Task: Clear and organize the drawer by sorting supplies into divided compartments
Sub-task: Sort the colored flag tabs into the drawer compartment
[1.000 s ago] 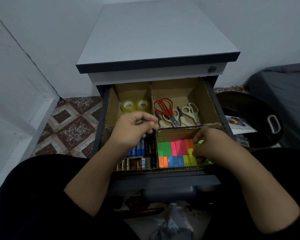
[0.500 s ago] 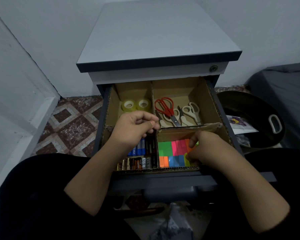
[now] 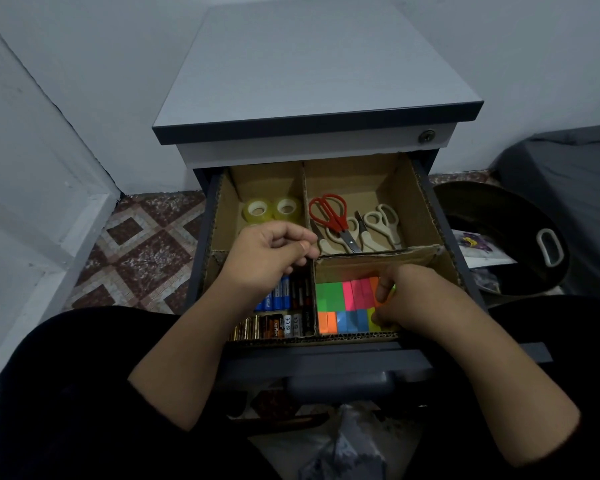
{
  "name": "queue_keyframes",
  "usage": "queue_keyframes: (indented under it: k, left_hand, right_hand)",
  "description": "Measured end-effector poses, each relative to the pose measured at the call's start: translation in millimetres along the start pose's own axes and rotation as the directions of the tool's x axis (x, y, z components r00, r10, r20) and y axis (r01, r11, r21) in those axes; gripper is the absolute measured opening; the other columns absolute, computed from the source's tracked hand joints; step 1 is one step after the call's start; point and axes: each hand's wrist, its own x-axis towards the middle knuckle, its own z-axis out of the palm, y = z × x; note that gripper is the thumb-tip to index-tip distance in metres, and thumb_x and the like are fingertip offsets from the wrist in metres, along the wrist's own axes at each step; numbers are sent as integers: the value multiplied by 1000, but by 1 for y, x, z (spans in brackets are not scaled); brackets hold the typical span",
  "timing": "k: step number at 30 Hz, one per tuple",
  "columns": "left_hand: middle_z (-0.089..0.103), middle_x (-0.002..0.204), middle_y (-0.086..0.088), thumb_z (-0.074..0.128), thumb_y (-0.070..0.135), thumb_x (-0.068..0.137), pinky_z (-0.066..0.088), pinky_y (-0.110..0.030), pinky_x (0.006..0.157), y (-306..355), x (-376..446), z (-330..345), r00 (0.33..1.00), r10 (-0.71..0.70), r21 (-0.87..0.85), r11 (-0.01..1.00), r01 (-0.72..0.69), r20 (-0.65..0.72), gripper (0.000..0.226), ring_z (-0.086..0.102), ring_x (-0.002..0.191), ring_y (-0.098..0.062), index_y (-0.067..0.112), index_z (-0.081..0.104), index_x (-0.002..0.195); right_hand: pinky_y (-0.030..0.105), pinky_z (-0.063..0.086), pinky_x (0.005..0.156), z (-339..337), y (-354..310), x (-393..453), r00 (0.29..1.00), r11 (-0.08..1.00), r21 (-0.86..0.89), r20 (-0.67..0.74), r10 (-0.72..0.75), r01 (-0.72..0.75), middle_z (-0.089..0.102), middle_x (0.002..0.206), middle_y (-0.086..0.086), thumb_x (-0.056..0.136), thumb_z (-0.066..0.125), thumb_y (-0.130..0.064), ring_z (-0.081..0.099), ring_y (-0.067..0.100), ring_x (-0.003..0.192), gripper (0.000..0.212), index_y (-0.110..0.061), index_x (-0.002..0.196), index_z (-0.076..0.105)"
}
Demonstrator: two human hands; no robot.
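The drawer's cardboard insert point(image 3: 326, 338) has four compartments. Two tape rolls point(image 3: 271, 209) lie back left. Red scissors point(image 3: 329, 213) and white scissors point(image 3: 378, 223) lie back right. Batteries point(image 3: 281, 323) fill the front left and coloured sticky note pads point(image 3: 340, 296) the front right. My left hand point(image 3: 267, 261) sits over the middle of the insert, its curled fingers and thumb pinching the cardboard divider point(image 3: 378, 254). Down in the front right compartment, my right hand point(image 3: 416, 299) curls its fingertips round a yellow-green pad at the right end of the rows; most of that pad is hidden.
The grey cabinet top point(image 3: 309, 64) overhangs the back of the drawer. A black bin point(image 3: 499, 237) with a white handle stands to the right, with papers beside it. A patterned tile floor point(image 3: 146, 251) lies to the left, and a crumpled plastic bag point(image 3: 343, 452) sits below the drawer front.
My right hand has sunk a little lower and leftward into the sticky note compartment, covering more of the yellow-green pads. My left hand has stayed on the divider.
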Motion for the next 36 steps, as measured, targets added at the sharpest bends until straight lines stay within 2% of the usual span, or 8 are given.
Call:
queue_keyframes:
  k: [3,11,21,26,30,31,33,36]
  left_hand:
    - [74,82,-3,58,1,90,47,-20,63,-1,1,-1,1000,-2,4,1000,2,2,18,61,70,-7,16,68,88]
    - [74,81,-2,58,1,90,46,-21,63,-2,2,-1,1000,-4,-2,1000,4,2,19,61,70,-7,16,68,87]
    - [74,80,-2,58,1,90,46,-21,63,-2,2,-1,1000,0,-5,1000,0,8,18,60,68,-6,15,69,88]
    - [74,79,-2,58,0,90,46,-22,63,-3,2,-1,1000,-2,-10,1000,2,6,18,60,69,-7,15,69,88]
    - [74,80,-2,58,1,90,46,-22,63,-3,2,-1,1000,5,0,1000,-5,7,19,60,69,-7,16,69,88]
    - [74,80,-2,58,1,90,46,-21,63,-3,2,-2,1000,5,1,1000,-5,6,18,60,69,-7,16,69,88]
    - [74,80,-1,58,1,90,46,-20,63,-3,2,-1,1000,4,2,1000,-4,7,18,61,69,-6,16,69,88]
    - [74,80,-1,58,2,90,47,-20,63,-3,2,-1,1000,1,6,1000,-1,6,19,61,69,-6,17,68,88]
  right_hand:
    - [25,45,68,-2,3,0,1000,999,-40,-13,-28,27,52,83,-13,74,76,-23,53,8,79,21,-30,76,56]
    - [33,54,78,-1,5,0,991,982,-137,38,-126,130,53,88,-15,75,73,-20,58,9,88,28,-41,89,61]
    - [33,54,79,0,5,3,989,979,-141,42,-140,145,54,83,-15,72,77,-23,58,11,87,24,-40,85,65]
    - [28,51,76,-3,7,3,997,991,-109,22,-74,76,55,83,-14,73,78,-22,57,10,85,22,-35,81,63]
    - [28,50,71,-8,14,2,971,973,-217,-238,21,-74,58,87,4,82,60,-10,60,24,85,10,-19,85,64]
    - [28,47,68,-8,15,1,964,967,-238,-264,29,-95,56,83,4,82,57,-10,58,25,81,9,-17,79,61]
    - [27,43,65,-5,14,1,970,955,-275,-241,43,-110,48,70,2,81,55,-10,53,25,75,20,-18,64,49]
    - [28,42,64,0,10,1,975,943,-316,-218,40,-109,40,65,-3,84,53,-10,49,23,72,25,-18,63,42]
